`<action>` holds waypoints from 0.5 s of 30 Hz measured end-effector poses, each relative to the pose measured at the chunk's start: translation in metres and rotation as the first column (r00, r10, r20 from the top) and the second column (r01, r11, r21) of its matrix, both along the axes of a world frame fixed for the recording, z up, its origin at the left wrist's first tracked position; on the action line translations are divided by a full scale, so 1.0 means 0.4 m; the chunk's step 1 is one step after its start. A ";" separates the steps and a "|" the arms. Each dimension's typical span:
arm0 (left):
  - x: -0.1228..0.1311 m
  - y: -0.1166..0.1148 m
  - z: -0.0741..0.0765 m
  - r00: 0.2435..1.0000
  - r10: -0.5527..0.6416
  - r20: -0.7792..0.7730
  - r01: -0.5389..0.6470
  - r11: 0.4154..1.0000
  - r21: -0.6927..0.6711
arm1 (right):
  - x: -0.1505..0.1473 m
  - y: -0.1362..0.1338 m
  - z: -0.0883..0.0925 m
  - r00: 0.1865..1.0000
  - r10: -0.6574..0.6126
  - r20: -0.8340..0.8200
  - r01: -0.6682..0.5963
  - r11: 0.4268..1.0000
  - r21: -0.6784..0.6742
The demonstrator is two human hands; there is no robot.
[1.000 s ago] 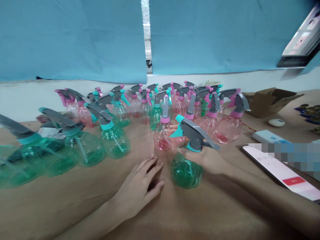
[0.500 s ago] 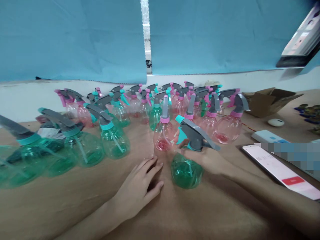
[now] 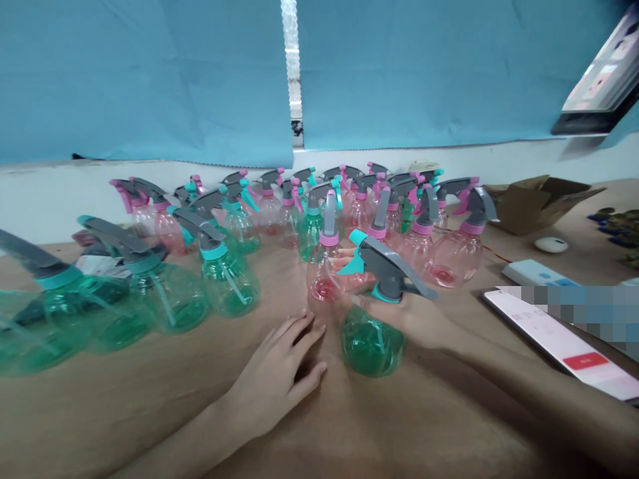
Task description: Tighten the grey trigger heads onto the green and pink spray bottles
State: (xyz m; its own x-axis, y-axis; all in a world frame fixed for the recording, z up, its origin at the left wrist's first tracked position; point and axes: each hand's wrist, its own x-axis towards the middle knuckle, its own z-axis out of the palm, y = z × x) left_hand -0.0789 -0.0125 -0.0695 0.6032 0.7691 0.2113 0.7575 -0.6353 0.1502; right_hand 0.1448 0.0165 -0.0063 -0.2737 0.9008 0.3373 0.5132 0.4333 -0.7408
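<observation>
My right hand is round the neck of a green spray bottle with a grey head and teal nozzle. This bottle stands on the table. Its thumb lies across the front of the neck, while other fingers stretch past the teal trigger, apart from it. Left of that bottle, my left hand rests on the tabletop, fingers spread, holding nothing. Just beyond both hands stands a pink spray bottle. A green spray bottle with a teal collar is to the left.
More green bottles stand along the left. Several pink and green bottles crowd the back by the wall. On the right are a phone, a white box, a white mouse and an open cardboard box.
The fingers of my right hand have straightened off the trigger, which has swung outward to the left. The bottle's head has shifted slightly. My left hand stays where it was.
</observation>
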 end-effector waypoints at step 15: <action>0.000 0.000 -0.004 1.000 0.000 -0.002 0.000 1.000 0.013 | -0.007 -0.006 -0.015 0.989 -0.129 -0.078 0.135 0.988 0.072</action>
